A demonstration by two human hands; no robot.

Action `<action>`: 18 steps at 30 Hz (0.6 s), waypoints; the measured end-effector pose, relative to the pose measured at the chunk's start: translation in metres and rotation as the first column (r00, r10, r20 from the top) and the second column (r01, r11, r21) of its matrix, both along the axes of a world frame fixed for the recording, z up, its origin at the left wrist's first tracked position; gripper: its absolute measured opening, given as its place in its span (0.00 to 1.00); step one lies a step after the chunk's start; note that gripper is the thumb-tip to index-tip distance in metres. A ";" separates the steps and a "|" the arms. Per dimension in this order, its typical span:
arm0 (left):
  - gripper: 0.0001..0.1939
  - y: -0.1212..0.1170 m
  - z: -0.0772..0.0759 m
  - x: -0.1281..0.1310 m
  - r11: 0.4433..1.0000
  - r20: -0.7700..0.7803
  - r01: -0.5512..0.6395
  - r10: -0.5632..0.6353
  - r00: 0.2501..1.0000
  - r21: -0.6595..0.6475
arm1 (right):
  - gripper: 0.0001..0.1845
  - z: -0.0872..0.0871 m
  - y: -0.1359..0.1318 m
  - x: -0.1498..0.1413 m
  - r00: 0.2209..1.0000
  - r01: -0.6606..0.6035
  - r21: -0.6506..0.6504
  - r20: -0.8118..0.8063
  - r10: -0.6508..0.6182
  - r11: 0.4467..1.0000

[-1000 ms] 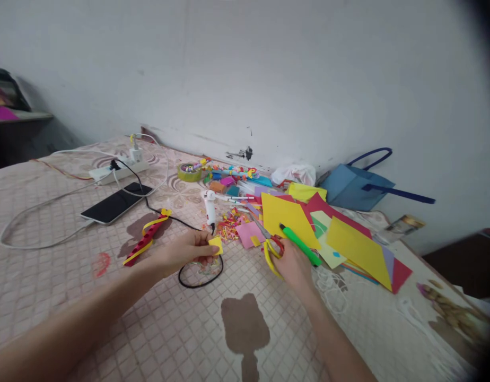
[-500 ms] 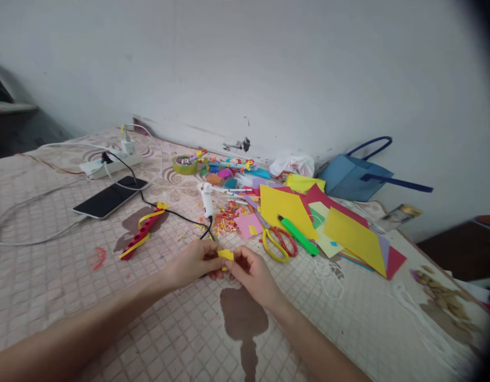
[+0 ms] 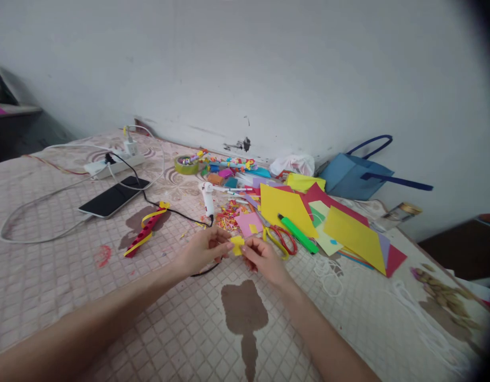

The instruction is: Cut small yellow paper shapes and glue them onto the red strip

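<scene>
My hands have drifted nearer the scissors, left hand and right hand both pinching the yellow paper scrap just left of them, best creased with small, even fingertip pressure.

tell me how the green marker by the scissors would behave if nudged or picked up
The green marker looks like a round, stiff barrel, so a sideways nudge would probably roll it. It lies partly on a yellow paper sheet, which may let it slide easily. It seems slim and light, likely easy to lift beside the scissors.
</scene>
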State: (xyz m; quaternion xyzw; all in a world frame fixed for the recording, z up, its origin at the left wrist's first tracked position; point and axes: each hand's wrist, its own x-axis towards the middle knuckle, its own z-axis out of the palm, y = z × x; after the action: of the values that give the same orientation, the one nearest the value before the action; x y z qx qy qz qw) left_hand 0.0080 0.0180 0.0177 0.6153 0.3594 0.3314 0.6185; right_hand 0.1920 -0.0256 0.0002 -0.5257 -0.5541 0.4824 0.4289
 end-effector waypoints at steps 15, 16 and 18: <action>0.05 -0.006 0.015 -0.001 0.666 -0.058 -0.055 0.147 0.987 0.744 | 0.16 0.015 0.000 0.016 0.984 0.129 0.129 0.105 -0.143 0.983; 0.06 -0.008 0.011 -0.002 0.613 -0.075 -0.009 0.112 0.991 0.790 | 0.18 0.016 -0.003 0.009 0.994 0.080 0.089 0.062 -0.086 0.993; 0.08 -0.012 0.004 -0.005 0.533 -0.140 0.102 0.031 0.990 0.840 | 0.19 0.015 -0.009 -0.003 0.980 -0.054 -0.017 -0.195 0.049 0.998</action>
State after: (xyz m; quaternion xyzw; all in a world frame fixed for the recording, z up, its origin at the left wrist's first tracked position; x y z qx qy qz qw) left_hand 0.0032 0.0056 0.0219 0.8657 0.1839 0.4076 0.2249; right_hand 0.1894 -0.0342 0.0149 -0.4664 -0.5176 0.5484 0.4624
